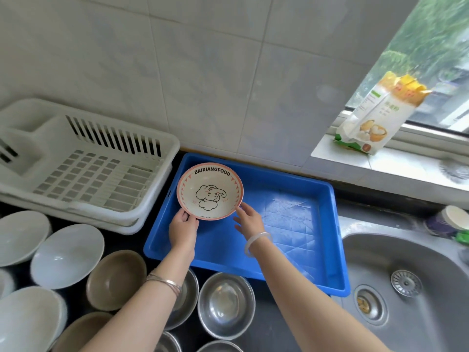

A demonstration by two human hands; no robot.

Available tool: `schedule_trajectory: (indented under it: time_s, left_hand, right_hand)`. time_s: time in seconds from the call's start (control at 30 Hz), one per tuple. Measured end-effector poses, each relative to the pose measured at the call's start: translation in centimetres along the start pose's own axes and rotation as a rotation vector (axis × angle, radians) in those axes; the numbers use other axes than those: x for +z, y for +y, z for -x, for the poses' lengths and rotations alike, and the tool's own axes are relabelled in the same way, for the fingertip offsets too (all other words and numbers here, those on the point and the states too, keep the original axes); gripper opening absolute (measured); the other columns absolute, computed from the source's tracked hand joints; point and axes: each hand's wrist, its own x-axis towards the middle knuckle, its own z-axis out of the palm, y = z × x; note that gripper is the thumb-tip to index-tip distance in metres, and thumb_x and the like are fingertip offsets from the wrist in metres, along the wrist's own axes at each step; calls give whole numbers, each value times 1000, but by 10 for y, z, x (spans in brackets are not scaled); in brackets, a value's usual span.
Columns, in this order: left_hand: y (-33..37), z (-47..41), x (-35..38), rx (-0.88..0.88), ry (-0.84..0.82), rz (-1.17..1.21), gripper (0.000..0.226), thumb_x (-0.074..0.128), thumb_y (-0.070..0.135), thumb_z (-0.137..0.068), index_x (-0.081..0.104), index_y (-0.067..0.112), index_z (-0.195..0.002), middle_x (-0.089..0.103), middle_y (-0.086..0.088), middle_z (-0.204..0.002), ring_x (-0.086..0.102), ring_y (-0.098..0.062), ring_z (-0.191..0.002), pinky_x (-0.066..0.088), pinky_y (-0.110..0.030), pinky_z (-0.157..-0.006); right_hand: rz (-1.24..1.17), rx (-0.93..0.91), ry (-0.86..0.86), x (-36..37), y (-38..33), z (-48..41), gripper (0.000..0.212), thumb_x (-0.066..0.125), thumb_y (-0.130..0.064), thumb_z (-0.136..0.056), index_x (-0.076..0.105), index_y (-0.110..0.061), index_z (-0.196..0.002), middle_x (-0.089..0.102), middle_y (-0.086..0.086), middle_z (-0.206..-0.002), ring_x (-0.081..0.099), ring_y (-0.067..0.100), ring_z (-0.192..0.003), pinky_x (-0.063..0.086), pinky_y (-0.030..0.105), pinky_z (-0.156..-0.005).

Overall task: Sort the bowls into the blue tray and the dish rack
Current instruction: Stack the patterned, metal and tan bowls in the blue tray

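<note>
Surface (264, 326): dark, one level.
- Blue tray (291, 224): under the left grip (182, 228) and the right grip (250, 218).
- White dish rack (83, 168): left of the left grip, just beside the tray.
- White bowls (67, 255), brown bowls (116, 279): left of and nearer than the left grip.
- Steel bowls (225, 301): nearer than both grips.
- Sink (406, 288): right of the right grip, set in.
</note>
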Motion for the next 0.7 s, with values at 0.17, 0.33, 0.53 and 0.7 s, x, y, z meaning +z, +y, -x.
schedule_trajectory:
  time_s: [0.17,0.33,0.53,0.7]
  left_hand:
    - [-5,45,4,-10,-136,-85,39,41,-2,-89,62,30,-83,41,4,-75,37,-14,-76,36,-21,-72]
    - [-28,116,24,-55,-358,-200,23,45,0,-92,50,22,-89,41,0,-76,40,-14,-74,32,-19,-63]
    - [-75,204,62,-122,-609,-458,25,49,9,-93,58,11,-117,61,-3,-104,60,-16,-97,52,-22,-85]
    - [-114,254,86,0,-805,-843,35,50,18,-92,55,17,-127,60,-1,-125,57,-16,-113,46,-36,-102]
  right_hand:
    - [145,-126,48,-38,2,36,26,44,-20,-94,59,-18,-115,65,5,-114,61,19,-98,49,39,-93]
    - [165,-179,114,-109,21,99,20,42,-14,-95,61,-19,-98,68,3,-89,62,12,-74,47,24,-66]
    - [309,-115,313,-207,64,180,21,46,-11,-91,65,-19,-92,71,4,-87,67,22,-86,52,35,-80]
    - [485,-29,512,-274,101,235,25,47,-14,-90,66,-18,-106,70,2,-107,62,20,-103,39,23,-78]
